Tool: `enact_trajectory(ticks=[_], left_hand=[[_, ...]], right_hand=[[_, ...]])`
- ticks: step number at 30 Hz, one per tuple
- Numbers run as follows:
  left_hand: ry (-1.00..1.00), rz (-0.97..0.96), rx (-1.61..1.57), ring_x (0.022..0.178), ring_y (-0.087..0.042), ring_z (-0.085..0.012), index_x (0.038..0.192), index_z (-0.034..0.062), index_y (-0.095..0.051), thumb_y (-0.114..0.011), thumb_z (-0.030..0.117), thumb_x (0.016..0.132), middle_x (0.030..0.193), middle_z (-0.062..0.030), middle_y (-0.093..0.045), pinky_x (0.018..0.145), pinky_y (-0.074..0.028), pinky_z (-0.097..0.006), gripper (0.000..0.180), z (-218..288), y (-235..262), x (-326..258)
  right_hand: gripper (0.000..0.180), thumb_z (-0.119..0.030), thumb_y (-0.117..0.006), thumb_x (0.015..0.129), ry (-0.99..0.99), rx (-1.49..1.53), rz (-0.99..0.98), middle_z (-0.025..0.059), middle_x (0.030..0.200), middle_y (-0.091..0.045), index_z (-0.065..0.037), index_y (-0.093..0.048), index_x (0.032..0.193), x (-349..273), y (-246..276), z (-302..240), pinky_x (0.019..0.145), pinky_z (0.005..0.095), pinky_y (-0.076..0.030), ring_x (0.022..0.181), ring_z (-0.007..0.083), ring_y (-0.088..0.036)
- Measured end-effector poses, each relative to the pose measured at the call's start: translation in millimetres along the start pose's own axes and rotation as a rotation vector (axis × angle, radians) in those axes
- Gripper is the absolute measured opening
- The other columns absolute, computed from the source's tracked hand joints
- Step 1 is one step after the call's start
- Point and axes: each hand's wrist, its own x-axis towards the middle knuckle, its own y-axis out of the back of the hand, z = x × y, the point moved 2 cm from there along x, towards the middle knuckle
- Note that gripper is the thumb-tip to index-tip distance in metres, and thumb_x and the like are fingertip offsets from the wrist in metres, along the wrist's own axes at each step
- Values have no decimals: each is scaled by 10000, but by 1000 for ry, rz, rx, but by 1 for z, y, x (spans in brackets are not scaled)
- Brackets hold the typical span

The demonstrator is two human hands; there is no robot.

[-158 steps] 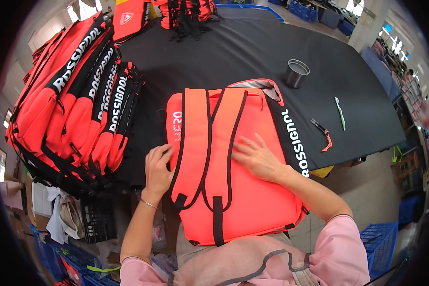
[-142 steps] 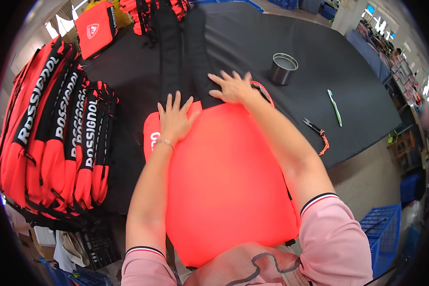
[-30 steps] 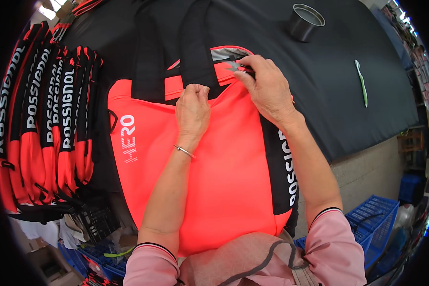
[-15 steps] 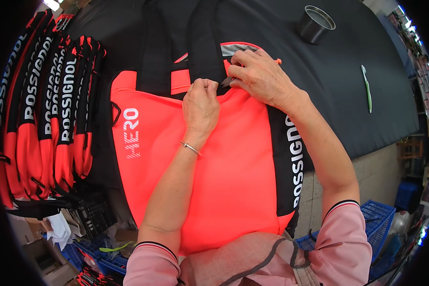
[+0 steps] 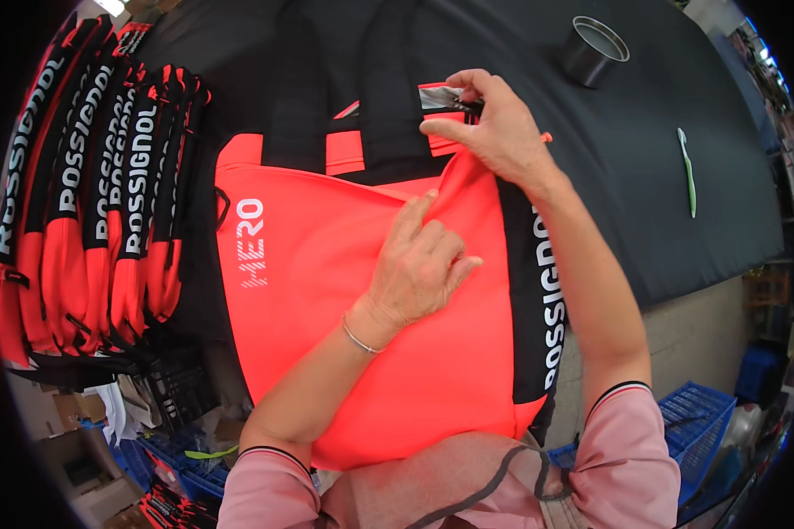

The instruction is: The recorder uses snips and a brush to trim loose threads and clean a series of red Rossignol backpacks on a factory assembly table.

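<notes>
A neon coral and black backpack (image 5: 370,353) lies spread in front of me, its black straps (image 5: 390,97) running toward the far side. My left hand (image 5: 419,264) is over the upper middle of its coral panel, index finger stretched toward the raised top edge, thumb apart, holding nothing. Beyond it, my right hand (image 5: 503,132) is at the bag's top right corner. Its curled fingers keep hold of small dark metal thread snips (image 5: 473,108), mostly hidden by the hand, while the thumb sticks out. Grey lining (image 5: 437,97) shows behind the straps.
A row of similar coral and black bags (image 5: 88,194) stands at the left. On the black-covered table (image 5: 520,44) are a dark open can (image 5: 595,53) and a green-and-white toothbrush (image 5: 688,172). Blue crates (image 5: 697,428) sit below at the right.
My left hand has let go of the bag's top edge and moved right and nearer, its fingers spreading. My right hand has lifted off the edge with the snips, its thumb now apart.
</notes>
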Motion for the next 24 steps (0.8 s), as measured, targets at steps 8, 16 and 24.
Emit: enact_trajectory(ticks=[8,16,24], left_hand=[[332,365,331,836,-658,-302,1075,-2,-645,-708,77,883,990,-113,-665,742,-544,-381,216,-74,47,23],[885,-36,206,668,-664,-247,910,73,-756,-776,368,836,747,-84,-688,593,-502,-372,304,-76,52,46],[654,278,158,622,-644,-212,876,74,-737,-777,289,851,688,-57,-660,534,-467,-341,220,-87,23,20]], right_hand=[[538,-215,-836,763,-74,-136,100,103,1124,-610,-87,-571,1213,-14,-19,10,829,417,-552,1000,310,-667],[476,-210,-813,785,-32,-173,121,87,1115,-611,-85,-592,1188,-17,-23,13,819,411,-557,994,282,-673],[457,-205,-808,786,15,-145,142,88,1106,-615,-75,-600,1172,-16,-26,13,813,403,-560,988,279,-674]])
